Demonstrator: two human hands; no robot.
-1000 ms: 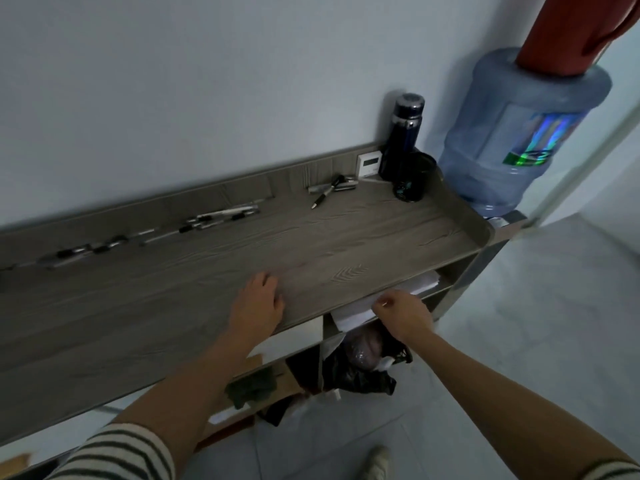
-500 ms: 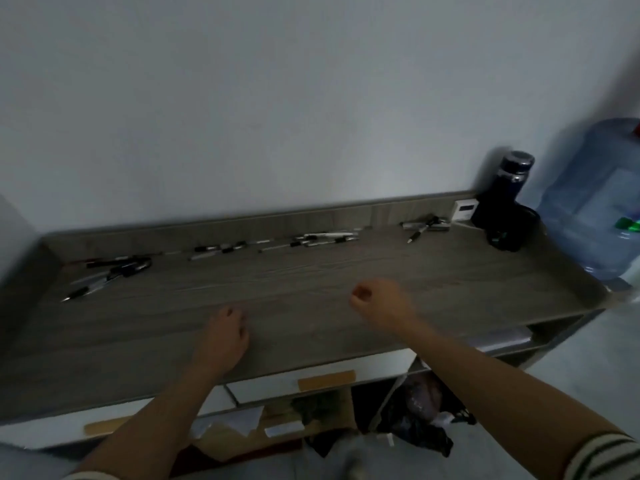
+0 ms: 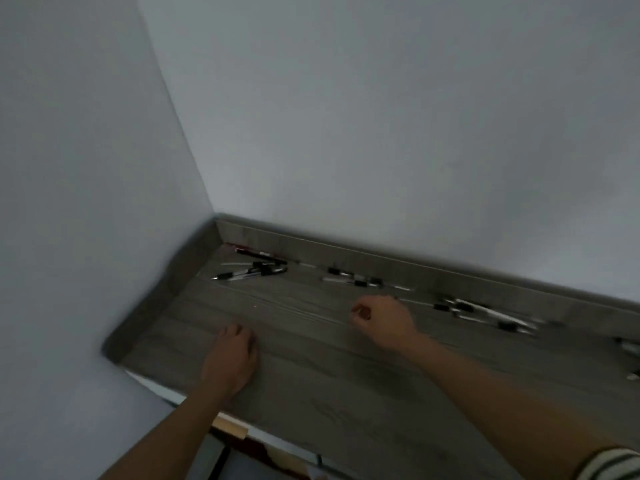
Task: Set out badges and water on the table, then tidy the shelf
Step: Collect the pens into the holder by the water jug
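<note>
The grey wood-grain shelf [image 3: 311, 375] sits in the wall corner, with black-capped pens [image 3: 256, 268] strewn along its back rim. The left hand [image 3: 230, 358] rests on it, grip relaxed. The right hand [image 3: 384, 322] hovers mid-shelf, grip curled tight and apparently empty.

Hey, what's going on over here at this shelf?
A person is leaning over the grey wood-grain shelf top in the corner of the room. Their left hand rests on the surface near the front edge. Their right hand is above the middle of the shelf with its fingers curled, and nothing shows in it. Pens lie scattered in loose clusters along the back rim. Neither hand touches them.
</note>
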